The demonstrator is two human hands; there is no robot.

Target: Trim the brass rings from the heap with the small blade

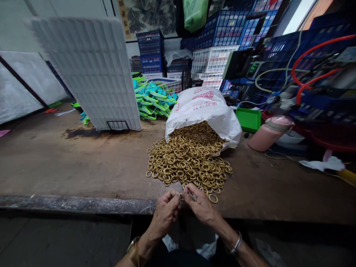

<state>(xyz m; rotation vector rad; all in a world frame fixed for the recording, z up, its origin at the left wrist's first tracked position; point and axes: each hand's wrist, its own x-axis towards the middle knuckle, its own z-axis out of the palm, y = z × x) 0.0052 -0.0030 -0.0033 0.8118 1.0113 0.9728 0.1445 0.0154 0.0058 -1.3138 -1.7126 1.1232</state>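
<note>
My left hand (166, 212) and my right hand (200, 206) meet at the near edge of the workbench (69, 167), fingers pinched together. Between the fingertips sits a small brass ring (182, 195), and the right hand also grips a thin metal piece. Just beyond my hands spreads a heap of brass rings (189, 157), spilling from a white sack (203, 109) lying on its side. One loose ring (213, 198) lies right of my right hand.
A white gridded tray (91, 70) stands upright at the back left, with teal and green plastic parts (152, 100) behind it. A green box (248, 119) and a pink flask (268, 134) lie to the right. Blue and white crates (217, 40) and red hoses (314, 59) fill the back.
</note>
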